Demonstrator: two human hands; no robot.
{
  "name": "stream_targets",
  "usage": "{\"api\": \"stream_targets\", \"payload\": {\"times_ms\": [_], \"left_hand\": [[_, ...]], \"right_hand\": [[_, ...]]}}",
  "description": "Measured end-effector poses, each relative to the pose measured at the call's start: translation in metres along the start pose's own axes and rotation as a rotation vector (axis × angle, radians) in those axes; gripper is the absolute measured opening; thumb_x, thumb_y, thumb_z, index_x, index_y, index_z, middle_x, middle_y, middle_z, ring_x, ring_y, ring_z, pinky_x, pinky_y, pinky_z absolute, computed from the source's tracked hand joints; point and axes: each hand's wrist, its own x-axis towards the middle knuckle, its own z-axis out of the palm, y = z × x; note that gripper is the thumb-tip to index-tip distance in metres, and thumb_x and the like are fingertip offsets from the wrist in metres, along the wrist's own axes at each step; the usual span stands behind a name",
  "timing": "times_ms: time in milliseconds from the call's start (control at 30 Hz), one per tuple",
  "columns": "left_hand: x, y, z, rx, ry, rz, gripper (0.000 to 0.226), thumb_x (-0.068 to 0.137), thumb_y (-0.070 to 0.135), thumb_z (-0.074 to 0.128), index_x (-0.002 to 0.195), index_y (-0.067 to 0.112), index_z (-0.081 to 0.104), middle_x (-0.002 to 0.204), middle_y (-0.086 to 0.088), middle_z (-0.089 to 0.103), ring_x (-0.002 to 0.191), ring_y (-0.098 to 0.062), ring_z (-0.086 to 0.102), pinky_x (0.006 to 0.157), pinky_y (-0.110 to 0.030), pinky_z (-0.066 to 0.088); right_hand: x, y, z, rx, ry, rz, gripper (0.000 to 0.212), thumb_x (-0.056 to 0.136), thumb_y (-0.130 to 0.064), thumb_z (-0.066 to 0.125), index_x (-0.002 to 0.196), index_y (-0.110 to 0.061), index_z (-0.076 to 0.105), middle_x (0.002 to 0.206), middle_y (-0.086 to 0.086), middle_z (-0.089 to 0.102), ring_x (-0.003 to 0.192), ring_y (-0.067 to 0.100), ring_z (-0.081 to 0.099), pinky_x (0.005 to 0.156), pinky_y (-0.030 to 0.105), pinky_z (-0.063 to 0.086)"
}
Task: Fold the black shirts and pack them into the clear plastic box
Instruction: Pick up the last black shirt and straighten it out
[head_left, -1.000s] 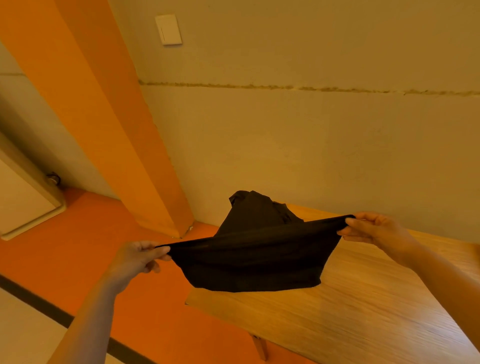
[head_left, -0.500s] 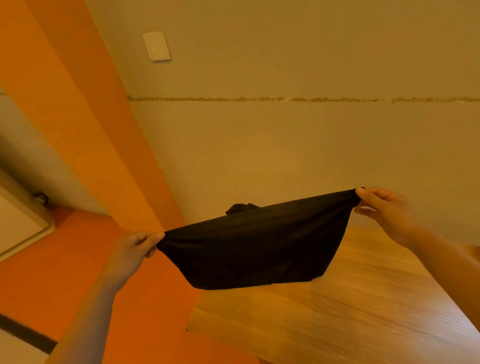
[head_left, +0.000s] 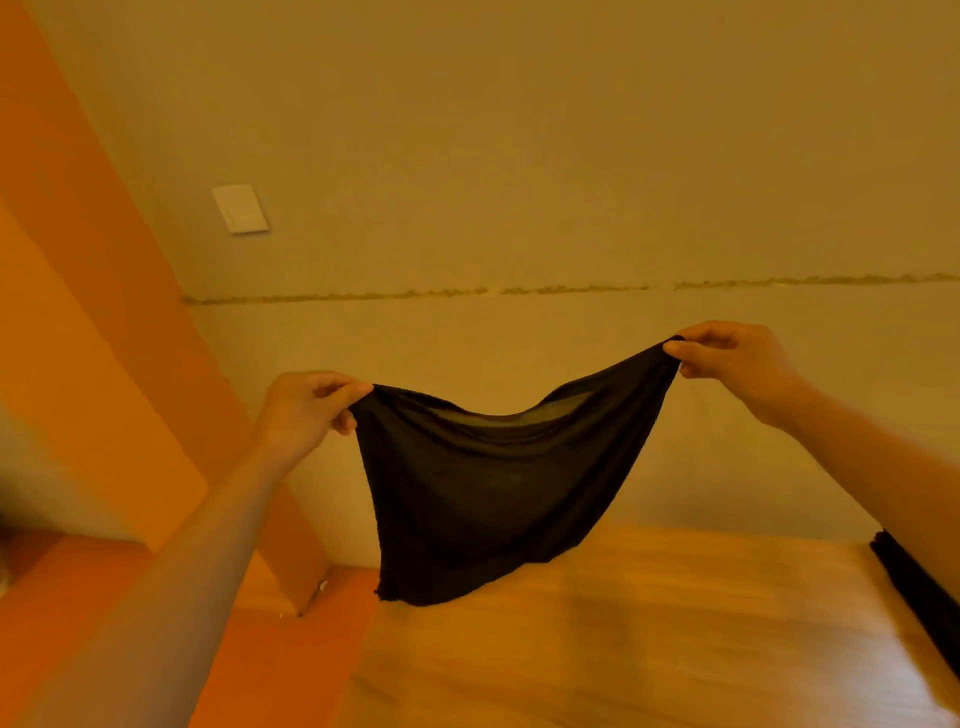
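A black shirt (head_left: 488, 493) hangs in the air above the wooden table (head_left: 649, 639), stretched between both hands, its top edge sagging in the middle. My left hand (head_left: 306, 410) pinches its left upper corner between thumb and fingers. My right hand (head_left: 732, 358) pinches the right upper corner, a little higher. The shirt's lower edge hangs close to the table's left end. The clear plastic box is not in view.
More black cloth (head_left: 919, 587) lies at the table's right edge, partly behind my right forearm. A beige wall with a white switch plate (head_left: 240, 209) stands behind. An orange column (head_left: 119, 364) and orange floor (head_left: 249, 665) lie to the left.
Both hands have lifted the shirt higher and drawn closer together, so its top edge now sags. The camera has tilted upward, showing more wall and less table.
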Motion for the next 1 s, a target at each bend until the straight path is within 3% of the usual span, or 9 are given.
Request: {"api": "stream_targets", "payload": {"times_ms": [100,200,333,433,567,733,833,1000], "left_hand": [[0.027,0.058,0.031,-0.013,0.02,0.046,0.006,0.084,0.019,0.073,0.082,0.014,0.073,0.054,-0.003,0.066,0.046,-0.01,0.062,0.055,-0.019,0.055],[0.054,0.118,0.061,-0.089,-0.023,0.065,0.011,0.081,0.013,0.075,0.087,0.005,0.072,0.073,-0.012,0.07,0.051,-0.012,0.065,0.056,-0.024,0.058],[0.083,0.188,0.09,-0.205,-0.078,0.033,0.021,0.08,0.004,0.074,0.097,-0.004,0.065,0.082,-0.014,0.068,0.057,-0.014,0.069,0.058,-0.027,0.06],[0.101,0.221,0.105,-0.223,-0.063,0.019,0.026,0.082,-0.003,0.071,0.106,-0.007,0.06,0.089,-0.018,0.066,0.066,-0.019,0.07,0.06,-0.028,0.06],[0.12,0.231,0.115,-0.141,0.045,0.002,0.023,0.087,-0.004,0.064,0.109,-0.008,0.06,0.088,-0.02,0.063,0.065,-0.019,0.067,0.052,-0.023,0.058],[0.13,0.227,0.138,-0.13,0.098,-0.033,0.014,0.092,-0.001,0.059,0.105,-0.003,0.056,0.08,-0.017,0.06,0.044,-0.008,0.064,0.048,-0.021,0.056],[0.131,0.222,0.161,-0.048,0.052,-0.007,0.015,0.096,0.004,0.055,0.109,-0.003,0.06,0.082,-0.012,0.061,0.062,-0.013,0.065,0.056,-0.025,0.058],[0.13,0.213,0.187,0.077,-0.007,0.02,0.017,0.1,0.01,0.049,0.107,0.004,0.063,0.095,-0.012,0.062,0.074,-0.012,0.059,0.062,-0.026,0.047]], "right_hand": [[0.023,-0.031,-0.025,-0.06,0.008,-0.072,0.007,0.08,-0.02,0.076,0.085,-0.018,0.071,0.079,-0.001,0.068,0.061,0.005,0.064,0.058,0.011,0.05],[0.046,-0.061,-0.052,-0.09,0.031,-0.148,0.008,0.078,-0.019,0.078,0.082,-0.018,0.07,0.079,0.002,0.07,0.061,0.006,0.066,0.06,0.011,0.049],[0.075,-0.089,-0.101,-0.124,0.054,-0.166,0.009,0.08,-0.019,0.077,0.084,-0.016,0.07,0.084,0.003,0.072,0.07,0.01,0.07,0.067,0.015,0.052],[0.098,-0.097,-0.145,-0.141,0.123,-0.149,0.011,0.081,-0.018,0.076,0.087,-0.013,0.069,0.084,0.005,0.07,0.063,0.007,0.069,0.053,0.011,0.048],[0.121,-0.09,-0.207,-0.129,0.178,-0.096,0.01,0.084,-0.013,0.072,0.091,-0.007,0.068,0.087,0.013,0.067,0.071,0.018,0.068,0.072,0.021,0.058],[0.136,-0.068,-0.267,-0.105,0.149,-0.043,0.012,0.089,-0.011,0.066,0.098,-0.004,0.068,0.09,0.013,0.065,0.079,0.021,0.065,0.077,0.026,0.059],[0.138,-0.054,-0.286,-0.109,0.1,-0.025,0.015,0.09,-0.01,0.063,0.103,-0.002,0.067,0.093,0.013,0.065,0.08,0.021,0.065,0.083,0.029,0.058],[0.131,-0.031,-0.308,-0.14,0.074,0.007,0.015,0.086,-0.01,0.068,0.098,-0.002,0.069,0.099,0.016,0.066,0.087,0.028,0.066,0.069,0.021,0.058]]}}
